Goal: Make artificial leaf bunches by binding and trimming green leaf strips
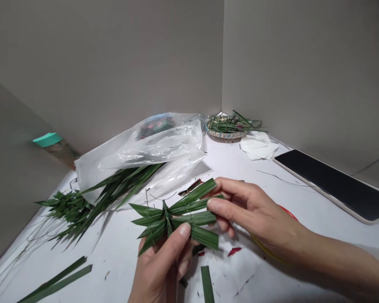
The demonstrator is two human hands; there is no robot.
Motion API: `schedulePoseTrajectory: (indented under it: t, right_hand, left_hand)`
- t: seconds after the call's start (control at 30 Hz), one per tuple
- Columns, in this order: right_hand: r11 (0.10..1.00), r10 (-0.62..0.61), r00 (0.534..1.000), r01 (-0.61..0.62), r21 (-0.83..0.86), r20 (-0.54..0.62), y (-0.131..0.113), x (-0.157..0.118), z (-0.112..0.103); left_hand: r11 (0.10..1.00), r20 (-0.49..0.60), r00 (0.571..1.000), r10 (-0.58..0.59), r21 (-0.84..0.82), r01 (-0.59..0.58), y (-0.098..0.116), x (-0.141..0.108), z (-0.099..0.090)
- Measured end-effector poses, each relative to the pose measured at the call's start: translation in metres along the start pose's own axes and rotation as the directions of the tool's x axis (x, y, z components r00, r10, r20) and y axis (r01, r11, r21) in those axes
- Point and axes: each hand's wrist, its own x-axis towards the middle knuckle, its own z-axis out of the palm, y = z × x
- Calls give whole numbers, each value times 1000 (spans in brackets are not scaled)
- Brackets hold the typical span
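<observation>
The left hand (158,269) and the right hand (249,214) stand apart, both clamped on a folded piece of green leaf strips (167,221): the left thumb presses its lower side, and the right thumb and fingers pinch its outstretched strips.

Beyond that piece, a bunch of long cut leaves (113,198) lies against a clear plastic bag (139,151), through which colourful print shows too blurred to read. Farther back sit a round woven dish of leaves (225,134) and a white tissue (258,146). To its right lies a dark-screened phone (330,183). Left of it, a bottle with a teal cap (47,139) stands off the white worktop (240,269). Below it lie a single strip (207,284) and, farther left, two more strips (55,280).
</observation>
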Motion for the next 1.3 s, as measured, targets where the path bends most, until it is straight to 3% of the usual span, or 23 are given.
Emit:
schedulePoseTrajectory:
  t: [0.2,0.3,0.6,0.93,1.07,1.3]
  right_hand:
    - [998,-20,999,17,59,47,-2,2,1]
    - [996,-19,995,11,86,95,1,4,5]
    - [999,-24,1000,23,-25,-17,10,7,6]
    - [998,64,978,-58,-34,198,6,-2,6]
    - [985,110,984,-88,-149,142,4,0,8]
    - [986,121,991,-113,-119,57,13,0,6]
  left_hand:
    - [998,-85,995,55,-6,-56,1,-3,2]
    - [997,-67,996,67,-24,-68,0,-3,1]
    - [997,-1,998,66,-39,-66,-4,-2,-2]
    - [996,-16,996,91,11,-91,0,-2,1]
    - [996,-4,996,86,28,-86,0,-2,1]
    - [999,-15,999,41,-6,-41,-2,1,0]
